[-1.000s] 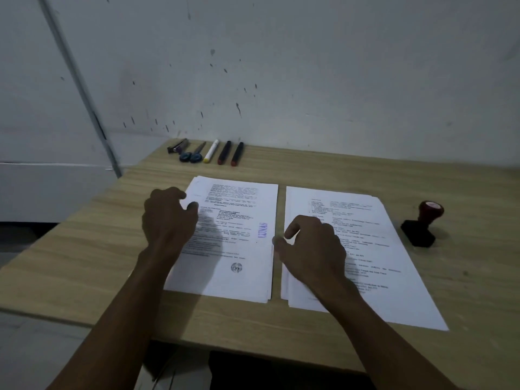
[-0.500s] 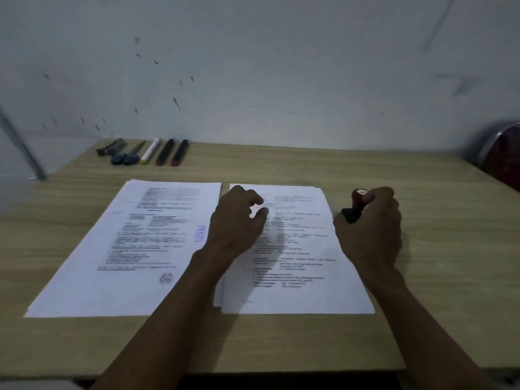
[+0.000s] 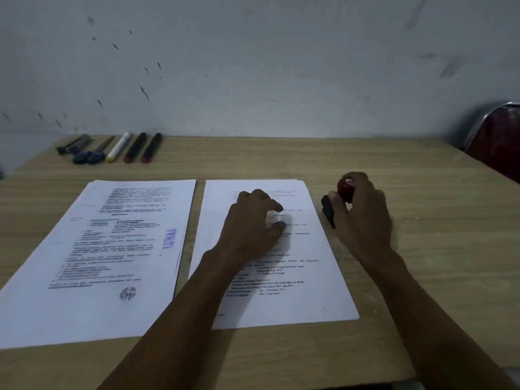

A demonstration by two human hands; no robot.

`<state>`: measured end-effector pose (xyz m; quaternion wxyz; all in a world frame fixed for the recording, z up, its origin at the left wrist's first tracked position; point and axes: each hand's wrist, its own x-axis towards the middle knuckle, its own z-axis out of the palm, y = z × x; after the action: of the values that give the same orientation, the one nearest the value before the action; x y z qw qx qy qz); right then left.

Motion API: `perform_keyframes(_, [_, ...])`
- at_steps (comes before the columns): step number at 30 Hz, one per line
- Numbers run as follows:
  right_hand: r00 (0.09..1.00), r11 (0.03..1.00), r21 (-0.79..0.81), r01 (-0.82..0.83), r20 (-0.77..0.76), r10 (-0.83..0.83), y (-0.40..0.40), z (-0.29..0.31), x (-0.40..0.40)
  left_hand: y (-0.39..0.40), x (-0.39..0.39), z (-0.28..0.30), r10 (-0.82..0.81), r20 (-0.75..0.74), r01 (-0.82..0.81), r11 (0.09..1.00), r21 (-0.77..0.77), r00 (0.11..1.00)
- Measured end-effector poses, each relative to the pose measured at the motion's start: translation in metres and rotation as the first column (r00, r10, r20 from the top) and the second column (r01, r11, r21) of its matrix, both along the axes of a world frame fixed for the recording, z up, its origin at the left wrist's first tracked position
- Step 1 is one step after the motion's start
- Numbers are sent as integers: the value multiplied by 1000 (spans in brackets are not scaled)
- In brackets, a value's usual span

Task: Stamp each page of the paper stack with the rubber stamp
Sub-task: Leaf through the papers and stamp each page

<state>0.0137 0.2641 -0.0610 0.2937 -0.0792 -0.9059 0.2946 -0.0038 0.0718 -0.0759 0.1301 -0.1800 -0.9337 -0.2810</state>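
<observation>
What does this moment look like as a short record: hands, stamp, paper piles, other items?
left hand: flat on the right pile, holding it down
right hand: grip closed on the stamp, just right of that pile
left pile: top page has a blue mark
right pile top page: no mark visible
table back edge: row of pens

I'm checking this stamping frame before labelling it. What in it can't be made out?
Head view only:
- Rubber stamp face: turned away, and the right hand wraps the handle.
- Text under the left hand on the right paper stack: covered.
- Left page text: blurred; only the blue mark shows.
- Chair: cut off by the right edge.
</observation>
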Motion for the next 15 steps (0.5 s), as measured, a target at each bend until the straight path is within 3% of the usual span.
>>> perform_keyframes(6, [960, 982, 5, -189, -208, 186, -23, -10, 25, -2, -1, -10, 12, 6, -11, 999, -51, 1000])
perform_keyframes(15, [950, 970, 129, -206, -212, 230, -32, -30, 37, -1, 1, -14, 15, -3, -15, 998, -59, 1000])
